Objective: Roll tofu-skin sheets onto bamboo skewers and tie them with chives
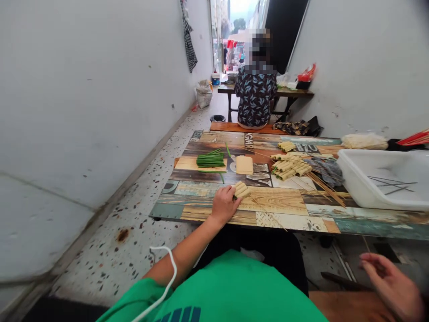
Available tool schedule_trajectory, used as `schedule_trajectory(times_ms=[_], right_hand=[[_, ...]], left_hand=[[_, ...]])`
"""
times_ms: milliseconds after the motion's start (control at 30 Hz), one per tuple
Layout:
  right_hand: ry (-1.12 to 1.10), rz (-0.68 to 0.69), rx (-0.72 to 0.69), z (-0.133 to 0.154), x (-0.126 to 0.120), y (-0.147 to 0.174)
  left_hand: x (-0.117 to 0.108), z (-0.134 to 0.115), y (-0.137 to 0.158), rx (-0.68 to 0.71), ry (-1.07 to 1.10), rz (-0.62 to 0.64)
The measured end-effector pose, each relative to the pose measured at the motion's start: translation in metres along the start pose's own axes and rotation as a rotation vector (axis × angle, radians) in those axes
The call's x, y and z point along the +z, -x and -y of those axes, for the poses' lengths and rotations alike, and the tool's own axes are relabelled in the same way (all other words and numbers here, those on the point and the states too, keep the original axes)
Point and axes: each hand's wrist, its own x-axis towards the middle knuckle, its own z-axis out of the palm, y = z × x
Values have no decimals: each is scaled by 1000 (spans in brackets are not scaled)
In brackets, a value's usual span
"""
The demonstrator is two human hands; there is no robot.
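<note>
At the near edge of the table, my left hand is closed around a few pale yellow rolled sheets, pressing them on the tabletop. Off to the right, below table height, my right hand pinches a thin bamboo skewer, of which only a short piece shows. Beyond the left hand lie a bundle of cut green chives and a stack of flat yellow sheets. A pile of skewered rolls with green ends sits right of them, beside loose bamboo skewers.
A white plastic tub holding a few dark sticks stands on the right of the patterned table. A grey cloth lies against it. Farther off, a person in a leaf-patterned shirt sits facing away on a bench.
</note>
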Motion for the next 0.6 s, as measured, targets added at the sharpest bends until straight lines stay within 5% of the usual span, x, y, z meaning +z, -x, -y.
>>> schedule_trajectory(times_ms=[67,267,367,600], right_hand=[[-216,135,-114,42,10,24],[-379,165,-571,181,38,43],[-320,138,-691,203,50,43],[-182,140,-758,200,59,48]], left_hand=[[-1,0,0,-17,9,4],[-4,0,5,-53,44,-21],[-4,1,5,-43,28,-13],[-1,3,6,-28,-8,-15]])
